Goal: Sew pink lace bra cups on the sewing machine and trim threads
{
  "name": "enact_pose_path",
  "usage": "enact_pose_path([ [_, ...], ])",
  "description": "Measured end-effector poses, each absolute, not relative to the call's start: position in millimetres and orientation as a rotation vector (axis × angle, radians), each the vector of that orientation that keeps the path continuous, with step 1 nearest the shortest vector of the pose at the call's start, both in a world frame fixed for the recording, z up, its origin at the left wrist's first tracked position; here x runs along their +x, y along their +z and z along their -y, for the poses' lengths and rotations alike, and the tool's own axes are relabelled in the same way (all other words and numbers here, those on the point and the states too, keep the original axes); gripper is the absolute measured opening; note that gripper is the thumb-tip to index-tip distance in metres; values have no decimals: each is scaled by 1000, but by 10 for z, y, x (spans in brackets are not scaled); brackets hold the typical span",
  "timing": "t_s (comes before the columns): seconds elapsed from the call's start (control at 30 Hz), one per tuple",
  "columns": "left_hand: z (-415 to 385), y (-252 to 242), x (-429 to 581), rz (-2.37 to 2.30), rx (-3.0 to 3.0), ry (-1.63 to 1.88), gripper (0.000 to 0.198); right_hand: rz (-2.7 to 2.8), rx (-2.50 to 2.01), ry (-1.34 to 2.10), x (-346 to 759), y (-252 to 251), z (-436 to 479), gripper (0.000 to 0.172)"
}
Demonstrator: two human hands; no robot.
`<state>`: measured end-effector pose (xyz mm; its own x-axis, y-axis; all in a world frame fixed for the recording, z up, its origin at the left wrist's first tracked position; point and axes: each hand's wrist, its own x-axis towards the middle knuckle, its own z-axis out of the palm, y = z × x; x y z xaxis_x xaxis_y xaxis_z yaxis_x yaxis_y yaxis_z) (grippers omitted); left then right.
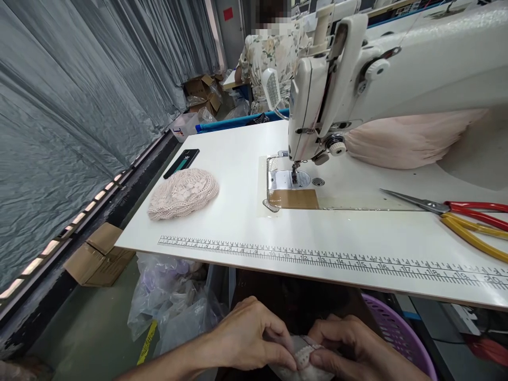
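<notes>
Below the table's front edge, my left hand [257, 338] and my right hand [345, 344] pinch a small piece of pale lace fabric [305, 355] between thumbs and fingers. Thin, sheer whitish cloth hangs under the lace, partly cut off by the bottom of the view. The two hands are close together, the lace edge bridging them. On the white sewing table [234, 211] above, a folded bundle of pale pink lace [183, 193] lies at the left. The sewing machine [313, 106] stands with its needle over the metal plate, away from both hands.
Red-and-yellow scissors [444, 207] lie at the table's right. Pink sheer fabric [413, 138] rests behind the machine head. A dark phone-like object [181, 163] lies beside the lace bundle. Below are a purple basket [400, 333] and plastic bags [170, 296]. A person [273, 53] sits beyond.
</notes>
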<state>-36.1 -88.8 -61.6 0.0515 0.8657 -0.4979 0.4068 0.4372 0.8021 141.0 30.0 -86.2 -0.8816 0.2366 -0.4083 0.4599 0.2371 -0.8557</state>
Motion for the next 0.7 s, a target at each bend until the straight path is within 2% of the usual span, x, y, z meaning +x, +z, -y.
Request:
enact_pose_path([
  [0.2,859,-628,-331,-1578,1168,476,15,-2296,591,-1768,1375,-860,-323,24],
  [0.4,835,-640,-289,-1580,1156,476,15,-2346,503,-1799,1319,-910,-311,45],
  [0.7,814,-653,-294,-1572,1125,464,14,-2379,604,-1755,1459,-925,-308,48],
])
